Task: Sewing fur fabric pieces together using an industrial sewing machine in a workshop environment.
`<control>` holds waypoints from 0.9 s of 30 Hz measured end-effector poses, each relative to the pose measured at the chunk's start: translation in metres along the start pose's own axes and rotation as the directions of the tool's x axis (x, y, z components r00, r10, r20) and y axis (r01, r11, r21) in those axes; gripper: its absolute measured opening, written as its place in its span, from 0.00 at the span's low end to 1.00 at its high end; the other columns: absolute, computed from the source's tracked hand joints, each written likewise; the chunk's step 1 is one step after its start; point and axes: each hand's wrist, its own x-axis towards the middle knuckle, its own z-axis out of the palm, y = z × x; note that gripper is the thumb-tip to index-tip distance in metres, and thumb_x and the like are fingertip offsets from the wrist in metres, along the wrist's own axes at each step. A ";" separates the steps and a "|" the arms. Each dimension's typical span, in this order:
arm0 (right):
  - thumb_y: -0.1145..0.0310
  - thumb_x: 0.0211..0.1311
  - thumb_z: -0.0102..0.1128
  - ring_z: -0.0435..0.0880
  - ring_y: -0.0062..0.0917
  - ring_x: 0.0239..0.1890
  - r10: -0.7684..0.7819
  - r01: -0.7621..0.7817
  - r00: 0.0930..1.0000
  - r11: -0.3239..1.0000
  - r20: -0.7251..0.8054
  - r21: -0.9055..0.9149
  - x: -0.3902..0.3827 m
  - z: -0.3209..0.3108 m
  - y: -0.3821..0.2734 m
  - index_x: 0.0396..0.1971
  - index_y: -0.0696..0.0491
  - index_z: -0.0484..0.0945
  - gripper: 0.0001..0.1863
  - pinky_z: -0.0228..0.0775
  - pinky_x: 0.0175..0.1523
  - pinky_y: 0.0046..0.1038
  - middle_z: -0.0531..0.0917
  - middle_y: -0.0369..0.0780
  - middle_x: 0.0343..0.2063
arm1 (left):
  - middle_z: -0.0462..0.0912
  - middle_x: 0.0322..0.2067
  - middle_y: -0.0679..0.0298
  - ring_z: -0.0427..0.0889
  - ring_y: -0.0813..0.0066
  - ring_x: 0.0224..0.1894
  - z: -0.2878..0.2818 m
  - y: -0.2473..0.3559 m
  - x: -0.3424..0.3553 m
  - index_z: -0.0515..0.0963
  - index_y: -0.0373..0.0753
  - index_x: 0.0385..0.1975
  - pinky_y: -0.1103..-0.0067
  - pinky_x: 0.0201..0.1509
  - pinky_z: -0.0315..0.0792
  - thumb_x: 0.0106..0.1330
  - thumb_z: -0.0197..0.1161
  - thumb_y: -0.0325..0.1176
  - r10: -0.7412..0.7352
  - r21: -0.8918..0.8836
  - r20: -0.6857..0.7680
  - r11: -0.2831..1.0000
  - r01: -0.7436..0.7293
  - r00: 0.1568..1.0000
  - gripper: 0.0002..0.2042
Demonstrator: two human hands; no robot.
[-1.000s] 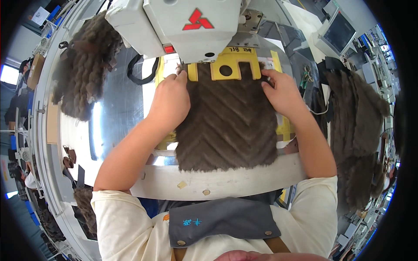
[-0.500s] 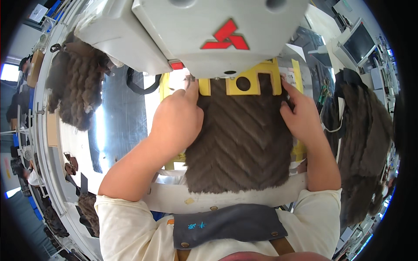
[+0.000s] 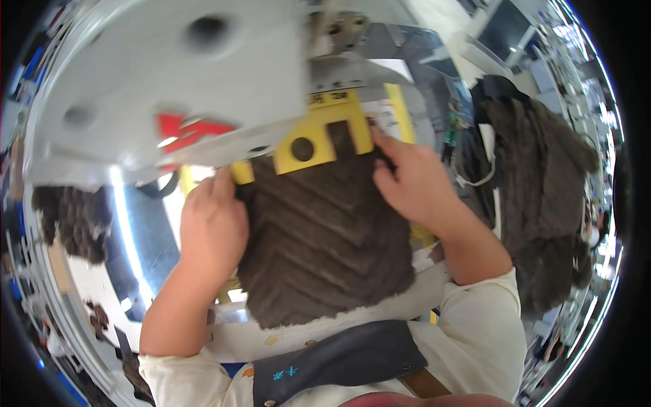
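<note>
Beneath a pale grey machine head (image 3: 163, 74), a brown fur piece (image 3: 325, 237) with chevron ridges lies flat, running under a notched yellow plate (image 3: 322, 130). The left hand (image 3: 215, 220), fingers bunched, sits at the plate's left end; whether it grips anything, I cannot tell. The right hand (image 3: 413, 180), thumb and forefinger parted, is at the plate's right end, holding nothing visible.

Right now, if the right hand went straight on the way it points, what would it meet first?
The right hand would probably meet the yellow plate first, though the depth there is unclear.
</note>
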 end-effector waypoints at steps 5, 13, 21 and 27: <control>0.71 0.61 0.58 0.86 0.52 0.35 0.009 -0.009 1.000 1.000 -0.005 0.025 0.003 -0.002 0.001 0.56 0.61 0.80 0.22 0.79 0.44 0.49 0.86 0.55 0.30 | 0.80 0.33 0.44 0.81 0.43 0.36 0.005 -0.001 0.001 0.73 0.25 0.60 0.56 0.43 0.75 0.55 0.58 0.18 0.063 0.044 -0.040 0.997 -0.061 0.997 0.27; 0.72 0.61 0.57 0.86 0.53 0.38 0.029 -0.029 1.000 0.999 0.009 0.043 0.007 -0.001 0.004 0.58 0.60 0.80 0.24 0.78 0.46 0.48 0.85 0.57 0.32 | 0.80 0.34 0.43 0.81 0.43 0.38 -0.001 0.006 0.003 0.71 0.25 0.65 0.56 0.44 0.75 0.58 0.55 0.17 0.044 0.045 -0.009 0.998 -0.043 0.999 0.29; 0.71 0.60 0.56 0.86 0.54 0.40 -0.007 0.008 1.000 1.000 -0.025 0.030 0.010 0.001 0.008 0.55 0.60 0.82 0.23 0.79 0.50 0.49 0.86 0.58 0.34 | 0.82 0.35 0.41 0.83 0.43 0.38 0.007 -0.006 0.005 0.70 0.26 0.67 0.58 0.45 0.78 0.61 0.55 0.20 0.049 0.053 -0.029 0.997 -0.048 0.998 0.29; 0.71 0.60 0.56 0.85 0.53 0.39 -0.004 0.007 1.000 0.995 -0.024 0.103 0.007 0.000 0.009 0.58 0.58 0.81 0.25 0.76 0.47 0.44 0.84 0.58 0.34 | 0.83 0.36 0.40 0.83 0.42 0.39 0.005 0.001 0.002 0.71 0.24 0.65 0.58 0.47 0.78 0.61 0.56 0.21 0.022 0.058 -0.010 0.998 -0.021 1.000 0.28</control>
